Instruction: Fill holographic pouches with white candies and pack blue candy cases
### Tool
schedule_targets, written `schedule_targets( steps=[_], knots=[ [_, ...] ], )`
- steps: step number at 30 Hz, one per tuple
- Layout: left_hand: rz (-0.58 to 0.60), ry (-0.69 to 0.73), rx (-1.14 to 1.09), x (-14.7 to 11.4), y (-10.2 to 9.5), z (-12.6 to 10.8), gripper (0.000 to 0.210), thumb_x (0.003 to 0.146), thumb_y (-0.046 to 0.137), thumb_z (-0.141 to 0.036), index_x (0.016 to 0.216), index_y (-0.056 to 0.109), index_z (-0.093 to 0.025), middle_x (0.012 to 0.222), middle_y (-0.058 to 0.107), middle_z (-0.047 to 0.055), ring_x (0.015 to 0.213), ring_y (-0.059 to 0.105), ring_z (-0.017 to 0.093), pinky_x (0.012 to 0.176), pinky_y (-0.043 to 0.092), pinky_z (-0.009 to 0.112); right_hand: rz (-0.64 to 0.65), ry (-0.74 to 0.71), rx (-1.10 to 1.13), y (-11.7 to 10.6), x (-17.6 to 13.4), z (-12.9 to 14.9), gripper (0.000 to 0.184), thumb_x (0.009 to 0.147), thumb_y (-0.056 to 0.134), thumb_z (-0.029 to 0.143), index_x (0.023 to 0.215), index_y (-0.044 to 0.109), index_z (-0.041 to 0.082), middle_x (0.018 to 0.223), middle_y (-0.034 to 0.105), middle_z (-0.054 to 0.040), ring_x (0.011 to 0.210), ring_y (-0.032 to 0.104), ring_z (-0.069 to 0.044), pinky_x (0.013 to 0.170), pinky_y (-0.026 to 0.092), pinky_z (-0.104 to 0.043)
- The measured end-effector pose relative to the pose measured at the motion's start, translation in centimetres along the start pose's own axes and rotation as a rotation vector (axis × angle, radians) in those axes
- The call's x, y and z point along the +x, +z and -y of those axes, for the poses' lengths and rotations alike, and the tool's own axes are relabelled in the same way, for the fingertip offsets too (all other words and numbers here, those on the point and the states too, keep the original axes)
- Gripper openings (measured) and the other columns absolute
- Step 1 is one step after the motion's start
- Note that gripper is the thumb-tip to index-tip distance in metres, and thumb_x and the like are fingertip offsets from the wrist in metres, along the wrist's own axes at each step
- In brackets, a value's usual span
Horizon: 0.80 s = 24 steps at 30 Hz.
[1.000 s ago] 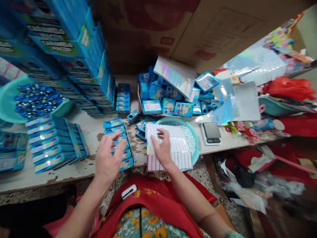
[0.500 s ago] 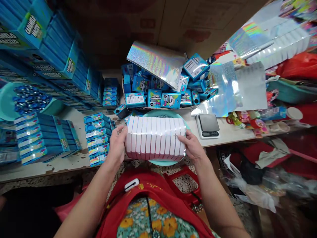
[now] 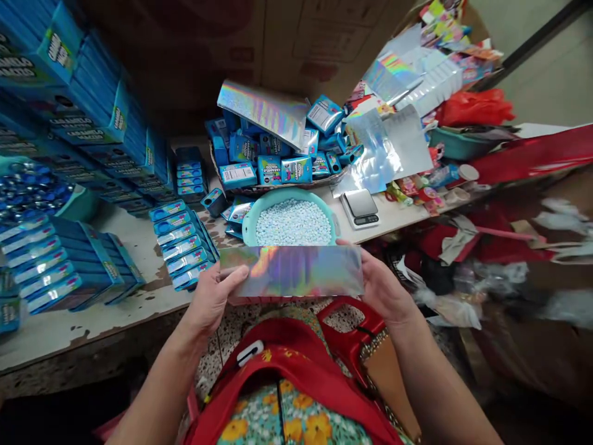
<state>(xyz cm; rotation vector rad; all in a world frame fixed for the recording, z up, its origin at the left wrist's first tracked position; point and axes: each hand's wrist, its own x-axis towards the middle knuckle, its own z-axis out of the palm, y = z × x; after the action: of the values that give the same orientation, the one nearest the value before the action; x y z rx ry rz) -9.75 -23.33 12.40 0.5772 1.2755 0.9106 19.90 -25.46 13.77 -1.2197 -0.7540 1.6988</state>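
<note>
Between my two hands, level in front of my body, is a holographic silver sheet [image 3: 296, 272] with a shiny, rainbow-tinted face. My left hand [image 3: 213, 293] grips its left end, thumb on top. Its right end is in my right hand [image 3: 382, 281], whose fingers are partly hidden behind the sheet. Just beyond its far edge stands a turquoise bowl [image 3: 250, 225] of small pale-blue pellets [image 3: 294, 222]; the sheet covers the bowl's near side. Left of the bowl lie small blue candy boxes [image 3: 173, 238] in a row.
Tall stacks of blue boxes [image 3: 92, 123] fill the left. A heaped tray of blue packets [image 3: 269, 167] with another holographic sheet [image 3: 264, 111] on top sits behind the bowl. To the right are a small scale [image 3: 361, 207], loose shiny sheets [image 3: 384, 148] and colourful wrappers [image 3: 426, 191].
The sheet has turned over: its face of white strips has given way to the silver holographic face. Both hands have come slightly nearer my body, uncovering the bowl. My view has swung right.
</note>
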Motion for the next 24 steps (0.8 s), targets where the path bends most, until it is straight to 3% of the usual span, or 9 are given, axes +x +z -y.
schedule_targets(
  steps=[4, 7, 9, 10, 12, 14, 16, 19, 24],
  knots=[
    [0.003, 0.075, 0.089, -2.0, -2.2, 3.1, 0.044, 0.066, 0.073, -0.039, 0.099, 0.062, -0.012, 0.088, 0.069, 0.008, 0.075, 0.064, 0.019, 0.072, 0.052, 0.033, -0.184, -0.001, -0.09, 2.0, -1.8, -2.3, 0.029, 0.069, 0.077, 0.035, 0.093, 0.066, 0.023, 0.08, 0.071, 0.0002, 0.066, 0.064, -0.014, 0.064, 0.054, -0.025],
    [-0.226, 0.416, 0.349, -3.3, -2.9, 3.7, 0.049, 0.073, 0.067, -0.036, 0.117, 0.054, -0.019, 0.112, 0.063, 0.01, 0.098, 0.062, 0.023, 0.09, 0.047, 0.04, -0.207, -0.009, -0.081, 2.3, -3.4, -4.0, 0.027, 0.068, 0.078, 0.037, 0.088, 0.067, 0.021, 0.079, 0.071, -0.0001, 0.066, 0.064, -0.014, 0.065, 0.055, -0.026],
    [-0.28, 0.706, 0.605, -4.1, -2.2, 3.3, 0.046, 0.076, 0.066, -0.032, 0.119, 0.055, -0.023, 0.128, 0.056, 0.01, 0.119, 0.05, 0.025, 0.104, 0.036, 0.043, -0.216, -0.012, -0.092, 2.5, -4.3, -4.6, 0.029, 0.067, 0.078, 0.039, 0.088, 0.067, 0.021, 0.079, 0.071, -0.0012, 0.066, 0.065, -0.016, 0.065, 0.055, -0.028],
    [-0.223, 0.825, 0.722, -4.4, -1.6, 3.1, 0.043, 0.077, 0.065, -0.031, 0.118, 0.057, -0.024, 0.132, 0.053, 0.009, 0.127, 0.044, 0.026, 0.109, 0.029, 0.044, -0.216, -0.011, -0.1, 2.6, -4.7, -4.8, 0.03, 0.067, 0.078, 0.039, 0.087, 0.067, 0.021, 0.079, 0.071, -0.0015, 0.066, 0.065, -0.016, 0.064, 0.055, -0.029],
    [0.005, 0.948, 0.895, -4.8, 0.2, 2.7, 0.038, 0.077, 0.065, -0.031, 0.115, 0.061, -0.025, 0.133, 0.054, 0.007, 0.131, 0.039, 0.027, 0.111, 0.022, 0.046, -0.212, -0.008, -0.112, 2.8, -5.3, -5.0, 0.031, 0.067, 0.078, 0.04, 0.087, 0.066, 0.021, 0.079, 0.071, -0.0017, 0.066, 0.065, -0.017, 0.064, 0.056, -0.03],
    [0.219, 0.92, 0.977, -4.8, 2.0, 2.6, 0.036, 0.078, 0.065, -0.032, 0.114, 0.062, -0.026, 0.122, 0.062, 0.008, 0.122, 0.048, 0.027, 0.109, 0.024, 0.047, -0.216, -0.011, -0.119, 3.2, -5.8, -5.1, 0.031, 0.066, 0.078, 0.042, 0.087, 0.066, 0.021, 0.08, 0.071, -0.0019, 0.066, 0.065, -0.018, 0.064, 0.056, -0.031],
    [0.328, 0.804, 0.977, -4.5, 3.4, 2.8, 0.032, 0.078, 0.065, -0.034, 0.109, 0.065, -0.025, 0.106, 0.069, 0.007, 0.104, 0.058, 0.025, 0.101, 0.032, 0.043, -0.223, -0.013, -0.116, 3.4, -6.3, -5.2, 0.033, 0.066, 0.077, 0.044, 0.087, 0.066, 0.021, 0.081, 0.071, -0.0024, 0.066, 0.065, -0.018, 0.063, 0.056, -0.032],
    [0.395, 0.553, 0.837, -3.9, 4.2, 3.2, 0.024, 0.08, 0.061, -0.036, 0.098, 0.069, -0.023, 0.084, 0.07, 0.004, 0.077, 0.061, 0.02, 0.076, 0.044, 0.032, -0.218, -0.016, -0.09, 3.4, -6.6, -5.4, 0.035, 0.066, 0.077, 0.045, 0.089, 0.066, 0.02, 0.084, 0.071, -0.0034, 0.067, 0.066, -0.019, 0.063, 0.056, -0.032],
    [0.423, 0.249, 0.522, -2.7, 4.3, 4.0, 0.021, 0.074, 0.063, -0.033, 0.086, 0.069, -0.018, 0.071, 0.065, 0.001, 0.059, 0.057, 0.014, 0.054, 0.042, 0.023, -0.215, -0.005, -0.041, 2.6, -5.6, -6.1, 0.037, 0.067, 0.076, 0.043, 0.093, 0.065, 0.019, 0.087, 0.071, -0.0038, 0.072, 0.066, -0.018, 0.071, 0.054, -0.033]
  ],
)
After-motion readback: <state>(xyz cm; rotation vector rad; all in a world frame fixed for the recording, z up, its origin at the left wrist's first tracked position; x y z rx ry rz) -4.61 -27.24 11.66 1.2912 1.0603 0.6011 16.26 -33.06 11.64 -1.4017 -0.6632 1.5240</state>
